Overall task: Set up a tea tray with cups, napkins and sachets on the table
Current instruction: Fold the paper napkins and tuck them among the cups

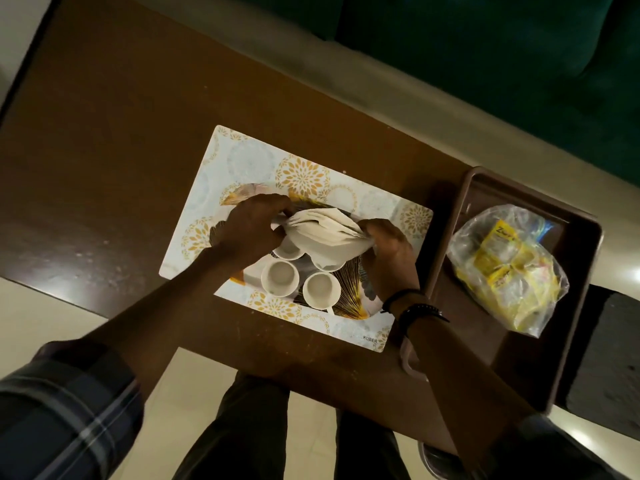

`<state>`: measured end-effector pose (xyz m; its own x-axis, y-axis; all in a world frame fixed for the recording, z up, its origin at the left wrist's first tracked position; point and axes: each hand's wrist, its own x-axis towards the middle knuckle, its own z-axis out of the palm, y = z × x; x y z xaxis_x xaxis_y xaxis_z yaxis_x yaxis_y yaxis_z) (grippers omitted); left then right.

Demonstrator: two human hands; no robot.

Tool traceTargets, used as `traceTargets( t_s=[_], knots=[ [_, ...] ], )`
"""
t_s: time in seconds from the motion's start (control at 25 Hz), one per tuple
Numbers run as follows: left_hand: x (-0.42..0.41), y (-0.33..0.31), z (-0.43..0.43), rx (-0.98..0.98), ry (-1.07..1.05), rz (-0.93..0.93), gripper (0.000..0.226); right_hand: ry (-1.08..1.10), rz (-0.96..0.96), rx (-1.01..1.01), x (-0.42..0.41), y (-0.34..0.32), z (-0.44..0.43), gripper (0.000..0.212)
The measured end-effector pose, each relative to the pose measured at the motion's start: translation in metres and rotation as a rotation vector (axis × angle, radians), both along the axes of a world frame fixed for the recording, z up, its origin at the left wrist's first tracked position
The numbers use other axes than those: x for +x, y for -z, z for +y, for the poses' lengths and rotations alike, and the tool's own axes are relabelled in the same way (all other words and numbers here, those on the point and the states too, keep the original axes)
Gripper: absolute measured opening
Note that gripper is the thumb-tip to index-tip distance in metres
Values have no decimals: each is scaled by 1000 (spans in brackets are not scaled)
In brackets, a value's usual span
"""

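A patterned oval tea tray (349,296) lies on a floral placemat (249,157) on the brown table. Several white cups stand on it: one cup (280,277) at the left, another cup (321,289) beside it, and others partly hidden under cloth. Above the cups, a cream cloth napkin (322,230) is stretched between my hands. My left hand (254,228) grips its left end and my right hand (389,247) grips its right end. A clear plastic bag of yellow sachets (509,268) lies in a brown rectangular tray (575,341) at the right.
The brown table (114,133) stretches to the left and far side. The brown tray overhangs the table's right end, next to a dark block (609,355). A green sofa (502,46) stands beyond the table. My legs are at the near edge.
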<state>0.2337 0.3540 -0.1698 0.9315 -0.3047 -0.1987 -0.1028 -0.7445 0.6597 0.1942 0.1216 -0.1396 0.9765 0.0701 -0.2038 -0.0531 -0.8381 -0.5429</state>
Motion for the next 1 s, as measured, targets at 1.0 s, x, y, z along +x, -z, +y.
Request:
traceTargets(
  t_s=[1.0],
  knots=[
    [31, -5, 6, -140, 49, 174, 29, -31, 86, 114, 32, 18, -9, 14]
  ],
)
